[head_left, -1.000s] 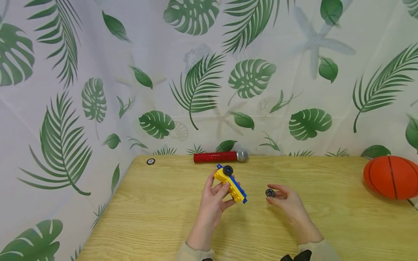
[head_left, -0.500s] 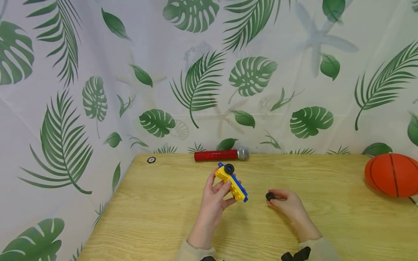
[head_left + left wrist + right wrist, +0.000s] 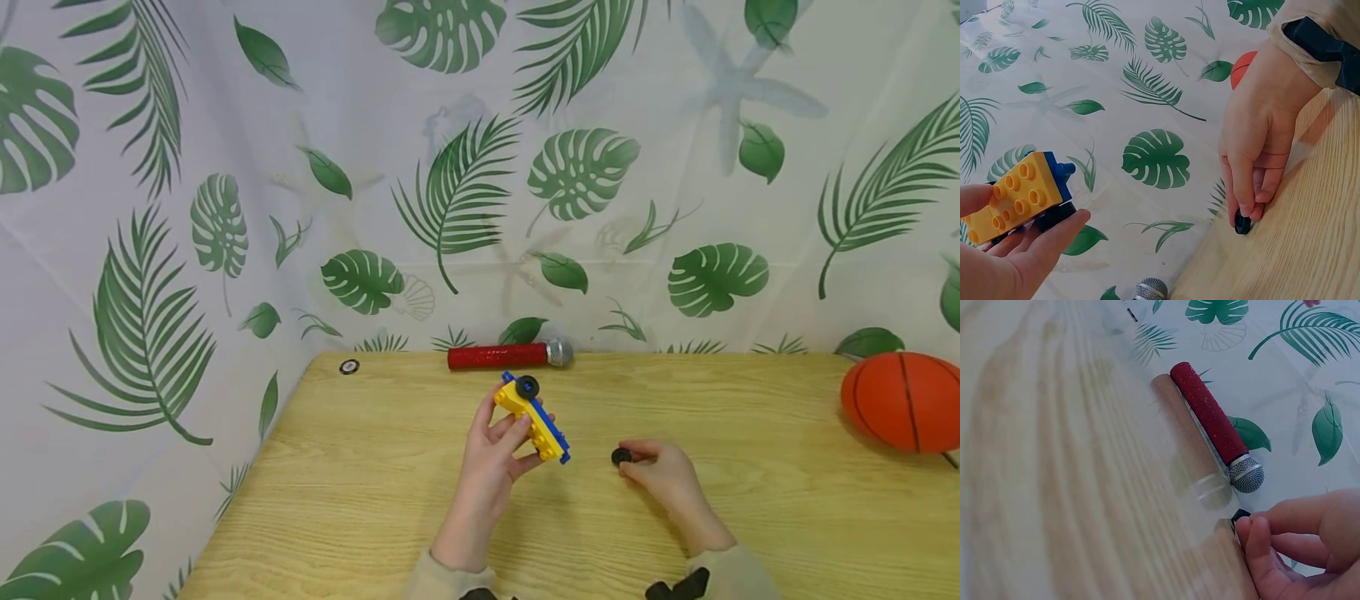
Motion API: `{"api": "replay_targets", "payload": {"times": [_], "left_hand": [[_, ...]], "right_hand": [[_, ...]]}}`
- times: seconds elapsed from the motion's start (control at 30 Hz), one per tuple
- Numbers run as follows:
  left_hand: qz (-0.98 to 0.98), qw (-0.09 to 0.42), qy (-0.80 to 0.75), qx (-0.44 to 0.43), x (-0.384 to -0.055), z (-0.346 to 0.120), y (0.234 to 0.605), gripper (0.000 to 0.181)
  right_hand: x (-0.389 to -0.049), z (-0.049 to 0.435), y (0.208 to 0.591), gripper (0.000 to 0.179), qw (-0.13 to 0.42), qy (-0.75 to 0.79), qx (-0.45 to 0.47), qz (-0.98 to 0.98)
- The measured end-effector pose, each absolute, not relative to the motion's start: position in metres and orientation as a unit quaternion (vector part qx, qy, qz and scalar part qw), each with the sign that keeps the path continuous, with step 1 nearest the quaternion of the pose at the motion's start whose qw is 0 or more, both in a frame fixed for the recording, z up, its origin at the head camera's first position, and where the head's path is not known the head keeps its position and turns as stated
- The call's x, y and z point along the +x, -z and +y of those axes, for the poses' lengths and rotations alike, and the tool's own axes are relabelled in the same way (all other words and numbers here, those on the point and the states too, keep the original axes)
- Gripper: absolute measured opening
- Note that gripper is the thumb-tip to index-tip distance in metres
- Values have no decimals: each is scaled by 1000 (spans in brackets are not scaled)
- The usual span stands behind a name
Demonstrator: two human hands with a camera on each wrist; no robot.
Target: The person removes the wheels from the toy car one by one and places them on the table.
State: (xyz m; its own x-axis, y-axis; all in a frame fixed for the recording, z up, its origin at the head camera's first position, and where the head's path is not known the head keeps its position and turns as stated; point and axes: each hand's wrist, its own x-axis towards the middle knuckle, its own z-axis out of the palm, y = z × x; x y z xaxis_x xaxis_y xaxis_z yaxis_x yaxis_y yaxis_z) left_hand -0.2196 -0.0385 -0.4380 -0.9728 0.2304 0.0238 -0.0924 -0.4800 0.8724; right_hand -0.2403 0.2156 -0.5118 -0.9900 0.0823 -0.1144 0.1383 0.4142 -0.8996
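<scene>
My left hand (image 3: 491, 458) holds a yellow and blue toy car (image 3: 536, 425) tilted above the table, thumb across its studded yellow side. One black wheel (image 3: 527, 387) shows at its upper end. In the left wrist view the toy's round yellow studs face the camera. Lower and to the right, my right hand (image 3: 666, 477) pinches a small black toy wheel (image 3: 621, 456) between thumb and fingertips. The left wrist view shows this wheel on edge, right at the tabletop.
A red microphone (image 3: 498, 357) with a silver head lies along the table's back edge. The small black-and-white disc (image 3: 349, 367) is at the back left corner. An orange ball (image 3: 903, 402) with black lines sits at the right. Leaf-printed cloth (image 3: 480, 167) hangs behind the wooden table (image 3: 337, 500).
My right hand has lowered slightly with the small wheel, which has turned from its face to a darker side. The left hand keeps its hold on the toy car, nearly still.
</scene>
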Motion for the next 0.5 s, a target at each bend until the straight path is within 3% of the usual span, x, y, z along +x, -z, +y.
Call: {"api": "replay_targets", "payload": {"times": [0.5], "left_hand": [[506,94,-854,74,-220,-37,438,64]], "right_hand": [[-239,214,509,48,26,545,57,836]]}}
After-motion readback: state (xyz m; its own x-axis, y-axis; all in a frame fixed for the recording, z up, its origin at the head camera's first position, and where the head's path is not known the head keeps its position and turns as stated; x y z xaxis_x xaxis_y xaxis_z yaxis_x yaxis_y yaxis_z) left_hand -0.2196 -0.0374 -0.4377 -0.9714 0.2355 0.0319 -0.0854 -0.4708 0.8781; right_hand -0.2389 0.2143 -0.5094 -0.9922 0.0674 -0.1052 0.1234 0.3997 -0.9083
